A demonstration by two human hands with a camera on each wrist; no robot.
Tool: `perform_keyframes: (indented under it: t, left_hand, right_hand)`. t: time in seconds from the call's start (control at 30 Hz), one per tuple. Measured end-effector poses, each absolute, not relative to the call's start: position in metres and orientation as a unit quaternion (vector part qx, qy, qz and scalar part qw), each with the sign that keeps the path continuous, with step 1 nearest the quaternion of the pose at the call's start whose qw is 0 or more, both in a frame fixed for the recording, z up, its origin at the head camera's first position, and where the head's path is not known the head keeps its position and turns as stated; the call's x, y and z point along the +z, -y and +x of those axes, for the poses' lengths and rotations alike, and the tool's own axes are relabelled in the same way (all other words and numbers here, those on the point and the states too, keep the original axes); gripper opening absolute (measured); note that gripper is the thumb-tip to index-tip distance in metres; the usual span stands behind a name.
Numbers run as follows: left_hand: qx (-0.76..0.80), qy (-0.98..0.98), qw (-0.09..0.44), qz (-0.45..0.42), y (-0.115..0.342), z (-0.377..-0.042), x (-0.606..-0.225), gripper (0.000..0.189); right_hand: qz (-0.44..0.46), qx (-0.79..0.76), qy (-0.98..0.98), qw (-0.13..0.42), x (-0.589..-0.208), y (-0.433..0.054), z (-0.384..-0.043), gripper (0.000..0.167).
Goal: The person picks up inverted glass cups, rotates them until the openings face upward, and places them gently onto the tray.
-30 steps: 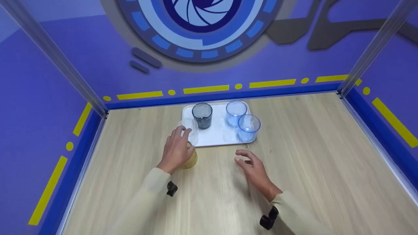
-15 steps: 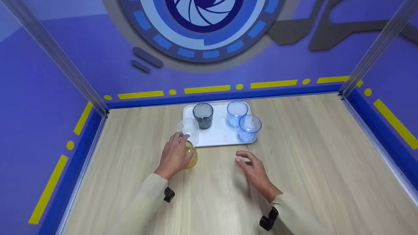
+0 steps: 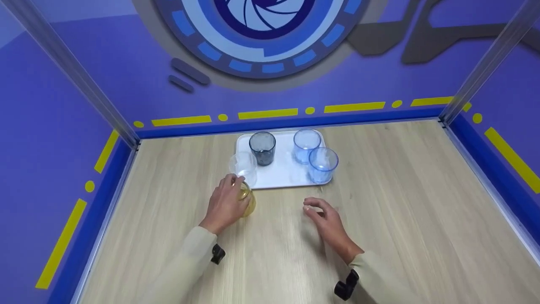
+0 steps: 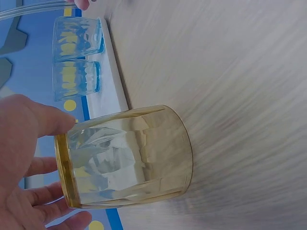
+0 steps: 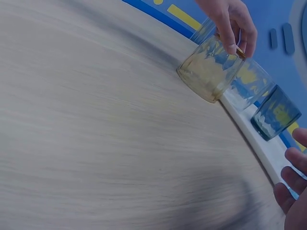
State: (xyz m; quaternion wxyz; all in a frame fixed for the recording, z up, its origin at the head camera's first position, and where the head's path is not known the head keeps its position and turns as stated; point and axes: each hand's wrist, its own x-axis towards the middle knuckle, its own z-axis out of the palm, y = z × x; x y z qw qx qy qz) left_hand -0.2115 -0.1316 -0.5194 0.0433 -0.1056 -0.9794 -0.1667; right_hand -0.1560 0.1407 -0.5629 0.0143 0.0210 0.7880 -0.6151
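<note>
My left hand [image 3: 225, 202] grips a yellow glass [image 4: 132, 158] by its rim, thumb on the near side and fingers at the far side. In the head view the hand covers part of this glass, which stands upright on the table just in front of the white tray [image 3: 282, 179]. A clear glass [image 3: 244, 162] stands right behind it, at the tray's front left. My right hand [image 3: 331, 226] hovers over the table to the right, fingers loosely curled, holding nothing.
A dark grey glass [image 3: 262, 147] stands at the tray's back left. Two blue glasses, one behind [image 3: 306, 145] and one in front [image 3: 323, 164], stand on its right side. Purple walls [image 3: 126, 84] enclose the wooden table [image 3: 379, 190] at the back and sides.
My left hand has drawn back from over the clear glass and lowered onto the yellow glass, taking hold of its rim. My right hand and the glasses on the tray have stayed put.
</note>
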Motion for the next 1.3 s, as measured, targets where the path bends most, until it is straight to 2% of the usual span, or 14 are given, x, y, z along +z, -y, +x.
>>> perform_keyframes:
  t: [0.23, 0.53, 0.8, 0.97, 1.1, 1.3]
  left_hand:
    - [-0.168, 0.980, 0.031, -0.101, 0.132, -0.209, -0.521, 0.049]
    - [-0.173, 0.974, 0.061, -0.130, 0.134, -0.207, -0.522, 0.045]
    - [-0.167, 0.976, 0.052, -0.130, 0.133, -0.207, -0.516, 0.048]
    - [-0.169, 0.976, 0.048, -0.131, 0.132, -0.206, -0.512, 0.047]
    - [-0.177, 0.974, 0.051, -0.135, 0.130, -0.203, -0.509, 0.047]
    - [-0.189, 0.971, 0.051, -0.137, 0.127, -0.200, -0.503, 0.048]
  right_hand:
    - [0.020, -0.622, -0.783, 0.013, -0.565, -0.141, -0.155, 0.029]
    - [0.027, -0.623, -0.781, 0.025, -0.563, -0.140, -0.154, 0.027]
    - [0.031, -0.619, -0.784, 0.034, -0.527, -0.135, -0.144, 0.019]
    - [0.029, -0.629, -0.776, 0.039, -0.522, -0.135, -0.144, 0.019]
    - [0.029, -0.626, -0.779, 0.040, -0.526, -0.135, -0.146, 0.020]
    - [0.035, -0.628, -0.777, 0.034, -0.553, -0.138, -0.155, 0.019]
